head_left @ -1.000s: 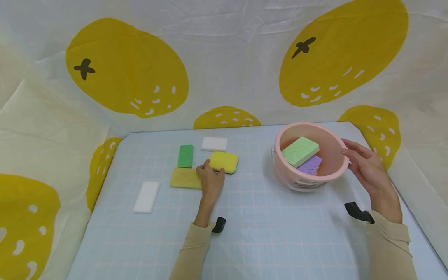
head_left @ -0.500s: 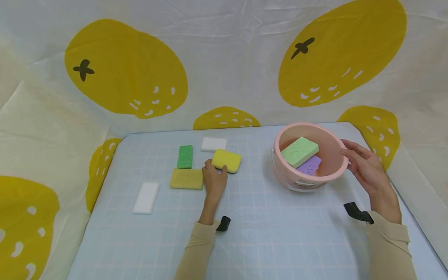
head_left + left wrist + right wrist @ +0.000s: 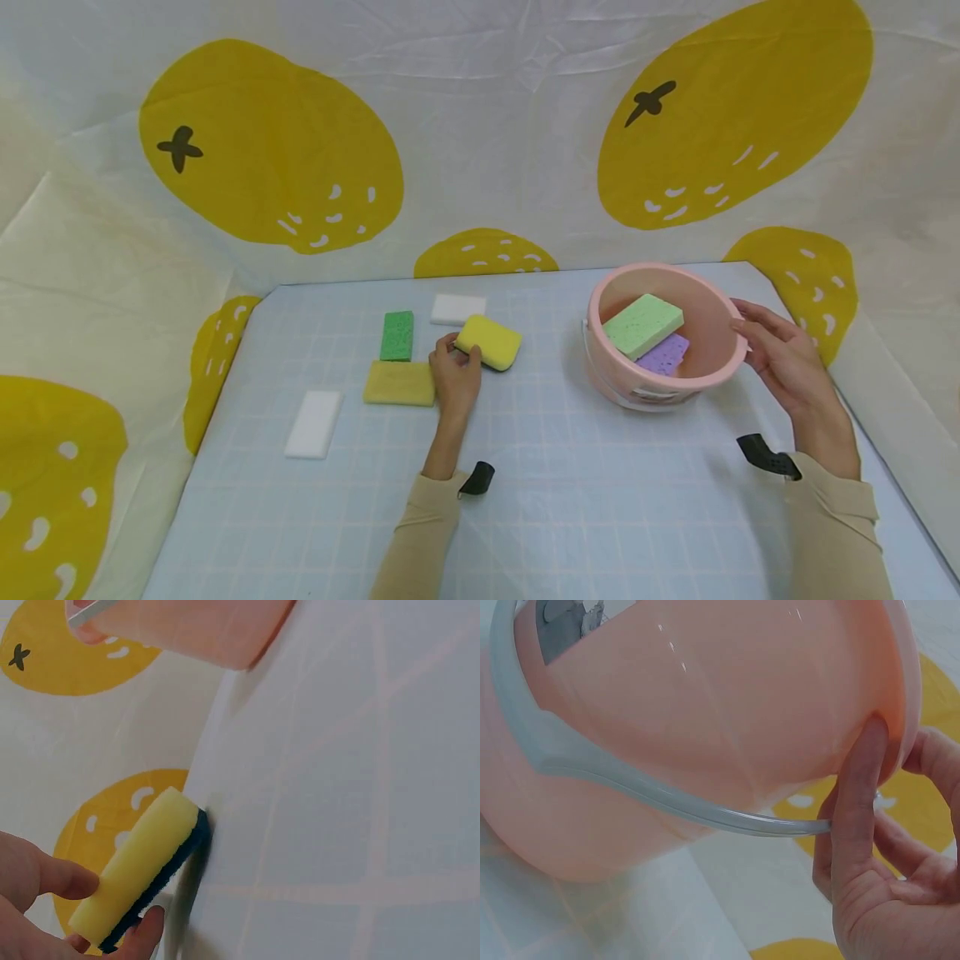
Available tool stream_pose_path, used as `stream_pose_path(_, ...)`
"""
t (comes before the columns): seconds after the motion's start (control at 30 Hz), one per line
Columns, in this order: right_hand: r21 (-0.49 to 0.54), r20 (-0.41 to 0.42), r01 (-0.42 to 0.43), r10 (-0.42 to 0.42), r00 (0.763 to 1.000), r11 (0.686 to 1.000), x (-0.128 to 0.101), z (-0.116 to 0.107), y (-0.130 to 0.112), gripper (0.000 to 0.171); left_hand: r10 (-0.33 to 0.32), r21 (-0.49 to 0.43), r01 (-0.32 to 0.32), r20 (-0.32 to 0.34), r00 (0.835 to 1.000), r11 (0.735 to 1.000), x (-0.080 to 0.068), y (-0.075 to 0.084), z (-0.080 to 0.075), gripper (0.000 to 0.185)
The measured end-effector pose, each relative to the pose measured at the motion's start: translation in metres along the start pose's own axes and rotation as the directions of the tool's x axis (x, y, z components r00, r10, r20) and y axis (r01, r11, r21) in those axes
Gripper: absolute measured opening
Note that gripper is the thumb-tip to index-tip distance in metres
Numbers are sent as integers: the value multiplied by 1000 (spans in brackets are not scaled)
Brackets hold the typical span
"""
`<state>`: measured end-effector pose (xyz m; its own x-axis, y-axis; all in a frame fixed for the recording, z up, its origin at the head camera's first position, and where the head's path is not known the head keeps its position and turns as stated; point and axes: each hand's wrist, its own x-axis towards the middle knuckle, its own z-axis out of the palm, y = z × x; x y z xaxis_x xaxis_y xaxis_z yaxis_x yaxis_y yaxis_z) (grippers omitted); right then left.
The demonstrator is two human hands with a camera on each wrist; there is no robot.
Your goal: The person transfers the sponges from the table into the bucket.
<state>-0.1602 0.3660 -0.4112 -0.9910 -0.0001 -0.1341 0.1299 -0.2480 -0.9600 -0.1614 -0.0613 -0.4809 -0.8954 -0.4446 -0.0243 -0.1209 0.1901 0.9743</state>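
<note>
My left hand [image 3: 456,377] pinches a yellow sponge [image 3: 490,342] by its left end. The left wrist view shows the sponge's dark blue scouring layer [image 3: 161,881] facing the table, thumb on the yellow side and fingers under the dark one. The sponge is tilted, its far end close over the cloth. My right hand [image 3: 787,358] grips the right rim of a pink bucket [image 3: 607,362], fingers around the edge beside the grey handle [image 3: 705,814]. Inside the bucket, a light green sponge [image 3: 643,325] leans over a purple sponge [image 3: 663,355].
Left of my left hand lie a flat mustard-yellow sponge [image 3: 399,383] and a dark green sponge [image 3: 397,336]. One white sponge block [image 3: 458,309] is behind the held sponge; another white block [image 3: 313,425] lies farther left. A lemon-print curtain [image 3: 495,150] rises behind the table.
My left hand has lifted and turned the yellow sponge slightly, shifting it a little right and away from the mustard one. The right hand and bucket have stayed put.
</note>
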Motion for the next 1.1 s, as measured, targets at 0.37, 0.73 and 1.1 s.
stream_pose_path(0.37,11,8,-5,5,1000,1000,0,0,-1,32,-84,-74,85,26,996,994,5,7,-4,40)
stream_pose_path(0.73,8,6,-9,9,1000,1000,0,-1,-1,33,-87,-108,95,83,993,990,6,24,-8,41)
stream_pose_path(1.1,-19,-14,-17,17,1000,1000,-1,1,-1,35,-23,-143,46,158,987,989,4,49,-9,38)
